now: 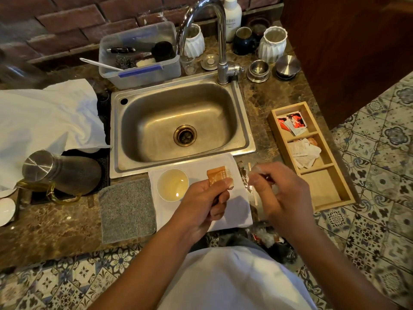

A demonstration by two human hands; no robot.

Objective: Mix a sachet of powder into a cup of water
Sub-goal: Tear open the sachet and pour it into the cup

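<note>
Left hand (202, 199) pinches an orange sachet (220, 175); right hand (276, 191) is blurred, fingers curled.

Whether the right hand holds anything cannot be told. The sachet sits at lower centre, just right of the cup (172, 184) of pale water on a white napkin (237, 211), below the sink (178, 126). A stick (254, 198) lies beside the napkin, a wooden tray (312, 153) at right.
</note>
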